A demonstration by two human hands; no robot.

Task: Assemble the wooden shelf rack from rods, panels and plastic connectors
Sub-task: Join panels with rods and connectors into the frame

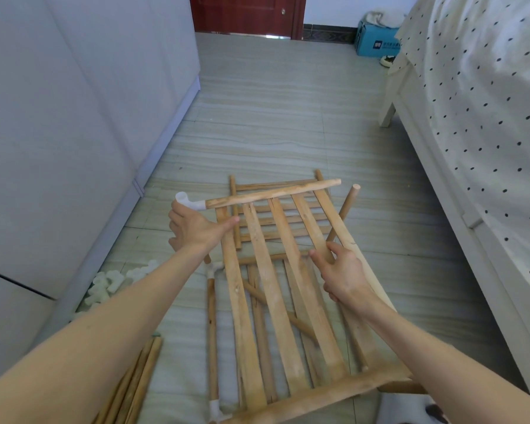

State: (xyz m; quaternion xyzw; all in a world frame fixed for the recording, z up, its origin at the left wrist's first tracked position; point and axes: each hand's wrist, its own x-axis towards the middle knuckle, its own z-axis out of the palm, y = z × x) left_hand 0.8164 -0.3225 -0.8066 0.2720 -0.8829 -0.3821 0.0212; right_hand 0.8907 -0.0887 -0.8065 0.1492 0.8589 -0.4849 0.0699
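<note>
Tiled floor [257, 123]; panel [276, 270] between hands (raised)
</note>
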